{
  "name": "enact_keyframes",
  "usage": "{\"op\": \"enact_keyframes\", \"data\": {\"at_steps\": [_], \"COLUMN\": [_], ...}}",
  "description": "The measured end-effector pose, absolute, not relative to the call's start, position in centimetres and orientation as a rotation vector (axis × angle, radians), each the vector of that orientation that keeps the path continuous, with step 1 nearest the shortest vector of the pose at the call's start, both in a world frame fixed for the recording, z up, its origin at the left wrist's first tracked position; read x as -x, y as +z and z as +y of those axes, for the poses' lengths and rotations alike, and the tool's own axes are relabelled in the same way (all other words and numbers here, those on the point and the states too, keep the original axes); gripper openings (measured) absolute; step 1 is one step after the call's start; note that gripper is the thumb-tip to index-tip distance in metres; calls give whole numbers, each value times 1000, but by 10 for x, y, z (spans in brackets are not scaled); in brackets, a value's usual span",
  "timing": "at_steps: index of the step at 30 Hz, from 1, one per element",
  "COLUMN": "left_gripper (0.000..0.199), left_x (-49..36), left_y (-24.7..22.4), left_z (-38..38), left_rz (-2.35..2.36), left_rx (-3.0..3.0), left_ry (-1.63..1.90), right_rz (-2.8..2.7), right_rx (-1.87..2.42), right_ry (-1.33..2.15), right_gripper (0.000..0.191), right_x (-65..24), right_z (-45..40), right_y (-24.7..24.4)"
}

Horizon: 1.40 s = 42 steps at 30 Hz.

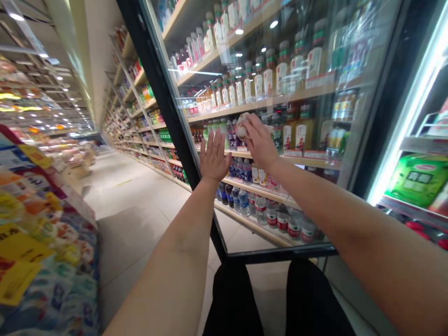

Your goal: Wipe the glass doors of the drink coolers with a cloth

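A glass door [266,254] with a black frame stands open in front of me, and shelves of bottles show through its pane. My left hand [214,157] lies flat against the glass near the left frame edge, its fingers stretched out and holding nothing. Higher and to the right, my right hand [258,137] presses a crumpled whitish cloth [242,127] on the pane. Its fingers are curled over the cloth.
Shelves of drinks [159,126] run along the aisle behind the door. Packaged goods [52,233] are piled at the left. On the right a lit cooler holds a green package [418,179]. Pale floor tiles [136,238] lie between.
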<state>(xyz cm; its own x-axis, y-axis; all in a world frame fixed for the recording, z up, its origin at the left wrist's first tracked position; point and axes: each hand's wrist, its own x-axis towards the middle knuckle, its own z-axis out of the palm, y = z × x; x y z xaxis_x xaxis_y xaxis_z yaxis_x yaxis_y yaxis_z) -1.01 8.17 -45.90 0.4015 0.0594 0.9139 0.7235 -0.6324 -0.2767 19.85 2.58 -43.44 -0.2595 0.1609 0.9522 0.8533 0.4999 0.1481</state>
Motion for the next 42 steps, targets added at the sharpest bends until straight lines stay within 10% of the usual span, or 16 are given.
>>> {"op": "enact_keyframes", "data": {"at_steps": [16, 27, 36, 42], "left_gripper": [63, 11, 54, 45], "left_x": [-33, -42, -48, -50], "left_y": [-467, -454, -427, -438], "left_z": [59, 47, 59, 56], "left_rz": [-136, -241, -328, -250], "left_rx": [2237, 2116, 2046, 2015], "left_ry": [-1096, -1205, -1359, -1137], "right_rz": [-1825, -1528, -1499, -1483], "right_rx": [1029, 1317, 1293, 1276], "right_ry": [-830, -1104, -1105, -1119], "right_gripper": [69, 61, 61, 60], "right_x": [-217, -309, -305, -304], "right_z": [-3, -8, -3, -3], "right_y": [-430, -463, -469, -470]}}
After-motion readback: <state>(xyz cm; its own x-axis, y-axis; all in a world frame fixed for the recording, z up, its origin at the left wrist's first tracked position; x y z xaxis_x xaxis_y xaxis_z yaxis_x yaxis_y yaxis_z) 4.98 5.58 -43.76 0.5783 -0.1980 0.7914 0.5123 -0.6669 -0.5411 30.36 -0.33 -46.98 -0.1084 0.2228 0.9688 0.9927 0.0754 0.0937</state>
